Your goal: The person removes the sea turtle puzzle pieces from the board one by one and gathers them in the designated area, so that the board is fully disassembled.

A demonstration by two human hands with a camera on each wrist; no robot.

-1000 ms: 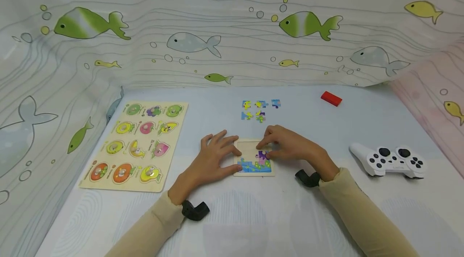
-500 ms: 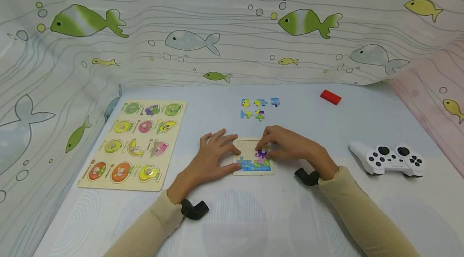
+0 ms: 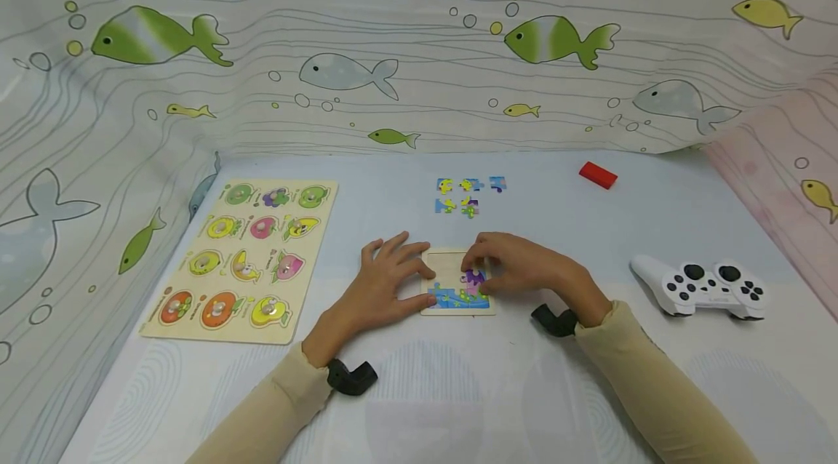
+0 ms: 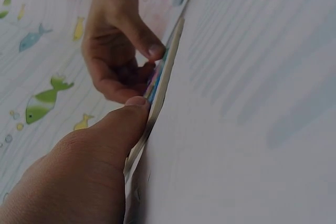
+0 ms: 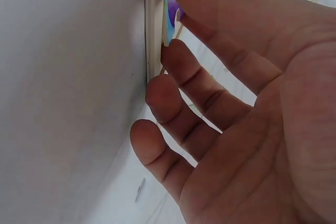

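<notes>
A small wooden puzzle tray [image 3: 448,262] lies at mid-table, its lower rows filled with blue and green fish-scene pieces and its upper left bare wood. My left hand [image 3: 386,286] is spread at the tray's left side, thumb and index tip on the rim; in the left wrist view the thumb [image 4: 118,124] lies along the edge. At the tray's right side, my right hand [image 3: 520,260] pinches a purple puzzle piece [image 3: 474,277] between thumb and index finger. The right wrist view shows that piece [image 5: 171,14] slightly tilted by the tray, partly hidden by the thumb.
Several loose puzzle pieces [image 3: 446,206] lie in two rows behind the tray. A wooden fruit peg board [image 3: 303,289] is at left. A white game controller [image 3: 710,291] sits at right, and a red block [image 3: 598,175] farther back. A fish-print cloth [image 3: 432,28] stands behind.
The right thumb has shifted slightly down and the index finger has curled more at the purple piece. The left hand stays in place on the tray.
</notes>
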